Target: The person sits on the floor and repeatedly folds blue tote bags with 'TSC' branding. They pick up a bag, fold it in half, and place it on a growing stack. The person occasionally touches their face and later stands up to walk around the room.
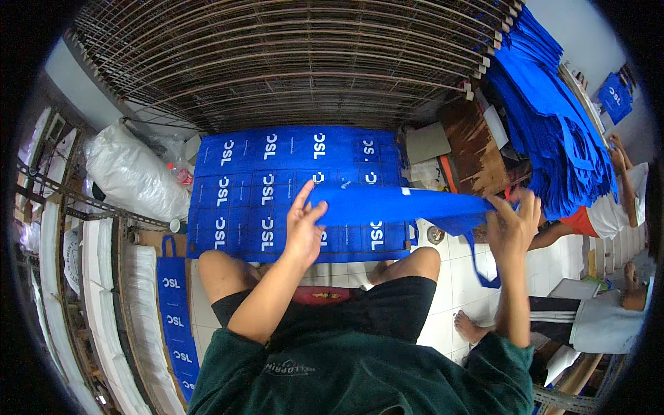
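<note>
A blue fabric bag [387, 206] stretches level between my two hands, above a wire rack frame. My left hand [303, 225] has the bag's left end between thumb and fingers, its forefinger pointing up and away. At the other end my right hand [515, 225], slightly blurred, grips the bag with bent fingers. A loop handle [484, 270] dangles below the bag near my right wrist. Under it, flat blue printed bags [268, 190] with white lettering lie in rows beneath the thin wires of the frame.
Raised wire racks [290, 69] fan out overhead at the far side. A thick pile of blue bags [543, 117] hangs at right, beside a person [615, 207]. Another person [602, 321] sits lower right. White stacks [97, 290] fill shelves at left, near a plastic-wrapped bundle [131, 173].
</note>
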Demonstrator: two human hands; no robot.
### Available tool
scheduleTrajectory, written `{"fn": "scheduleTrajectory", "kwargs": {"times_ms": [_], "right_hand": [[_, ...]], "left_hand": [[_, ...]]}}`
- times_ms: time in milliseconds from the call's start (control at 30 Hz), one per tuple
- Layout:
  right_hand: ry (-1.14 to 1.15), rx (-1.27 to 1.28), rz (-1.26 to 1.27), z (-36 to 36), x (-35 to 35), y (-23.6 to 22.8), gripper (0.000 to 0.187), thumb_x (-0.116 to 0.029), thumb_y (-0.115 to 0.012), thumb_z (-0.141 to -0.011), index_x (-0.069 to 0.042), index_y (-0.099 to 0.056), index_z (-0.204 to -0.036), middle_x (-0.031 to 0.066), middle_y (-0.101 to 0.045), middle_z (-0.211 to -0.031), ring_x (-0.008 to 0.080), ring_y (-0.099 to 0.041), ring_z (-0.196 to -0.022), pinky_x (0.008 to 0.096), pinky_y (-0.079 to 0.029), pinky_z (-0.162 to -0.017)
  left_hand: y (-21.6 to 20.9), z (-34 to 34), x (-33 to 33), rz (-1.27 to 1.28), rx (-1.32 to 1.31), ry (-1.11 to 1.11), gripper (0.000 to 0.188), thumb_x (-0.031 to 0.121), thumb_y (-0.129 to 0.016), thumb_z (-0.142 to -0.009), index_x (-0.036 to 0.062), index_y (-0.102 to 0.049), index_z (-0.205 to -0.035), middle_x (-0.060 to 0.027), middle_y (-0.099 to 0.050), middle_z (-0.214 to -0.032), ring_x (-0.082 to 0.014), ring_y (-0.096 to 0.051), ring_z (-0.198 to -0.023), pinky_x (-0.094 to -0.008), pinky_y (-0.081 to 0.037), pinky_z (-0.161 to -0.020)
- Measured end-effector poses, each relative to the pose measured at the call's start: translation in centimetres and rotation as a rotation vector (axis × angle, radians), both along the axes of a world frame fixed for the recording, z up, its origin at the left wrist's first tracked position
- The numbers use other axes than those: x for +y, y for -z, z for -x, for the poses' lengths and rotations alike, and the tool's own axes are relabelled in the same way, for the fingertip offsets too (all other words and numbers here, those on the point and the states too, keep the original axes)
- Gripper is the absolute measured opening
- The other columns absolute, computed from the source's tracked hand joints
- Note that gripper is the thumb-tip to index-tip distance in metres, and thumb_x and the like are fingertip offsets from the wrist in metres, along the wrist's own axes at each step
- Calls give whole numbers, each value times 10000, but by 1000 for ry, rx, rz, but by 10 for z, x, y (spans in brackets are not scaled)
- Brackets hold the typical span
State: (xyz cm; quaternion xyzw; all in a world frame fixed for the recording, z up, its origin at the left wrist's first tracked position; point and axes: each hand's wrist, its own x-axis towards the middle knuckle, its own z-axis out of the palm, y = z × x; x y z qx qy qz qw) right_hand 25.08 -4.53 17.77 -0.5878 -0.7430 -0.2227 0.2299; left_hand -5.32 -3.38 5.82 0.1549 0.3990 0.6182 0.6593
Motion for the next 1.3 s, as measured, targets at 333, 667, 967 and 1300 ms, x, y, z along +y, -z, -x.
{"fn": "scheduleTrajectory", "kwargs": {"times_ms": [333, 667, 967, 1300], "right_hand": [[303, 1901, 509, -56, -36, 222, 269, -118, -438, -865, 20, -534, -1075, 156, -610, -915, 218, -625, -706, 264, -508, -593], [305, 1840, 919, -96, 30, 232, 411, 19, -535, -672, -52, -551, -1076, 62, -558, -882, 146, -534, -720, 251, -467, -617], [281, 1229, 1112, -120, 191, 316, 539, 48, -567, -642, -60, -541, -1169, 112, -565, -1054, 199, -576, -845, 291, -501, -660], [-97, 1327, 639, -82, 328, 492, 596, 100, -512, -658, -76, -491, -1227, 156, -518, -1196, 250, -494, -1091, 321, -364, -952]], "left_hand": [[127, -23, -18, 434, 234, 474, 522, -46, -525, -771, 8, -404, -1276, -92, -506, -1114, -155, -523, -880, -262, -454, -670], [126, -28, 37, 351, 373, 586, 610, -42, -556, -746, 90, -383, -1316, -85, -464, -1184, -152, -525, -887, -296, -487, -728], [207, -43, 156, 27, 682, 694, 705, -70, -551, -721, 81, -292, -1359, -127, -387, -1311, -203, -557, -890, -297, -511, -694], [214, 56, 135, 25, 945, 516, 809, 40, -691, -730, 111, -212, -1379, -119, -358, -1340, -236, -508, -1050, -341, -467, -845]]}}
